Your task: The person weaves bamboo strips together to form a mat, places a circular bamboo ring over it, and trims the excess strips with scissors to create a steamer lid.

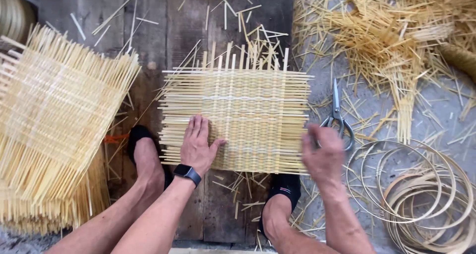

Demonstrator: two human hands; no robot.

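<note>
A square mat of woven pale bamboo strips (248, 110) lies on dark wooden boards (183, 31) between my feet. My left hand (198, 145), with a black watch on the wrist, lies flat and open on the mat's near left part. At the mat's near right edge is my right hand (322, 155), blurred, fingers curled close to the strip ends; whether it holds a strip cannot be made out. Steel scissors (337, 117) lie just beyond that hand on the floor.
A stack of similar woven mats (54, 115) fills the left side. A heap of cut bamboo offcuts (391, 36) lies at the top right. Coiled thin bamboo hoops (421, 189) sit at the lower right. My feet in black shoes (141, 140) rest under the mat's near edge.
</note>
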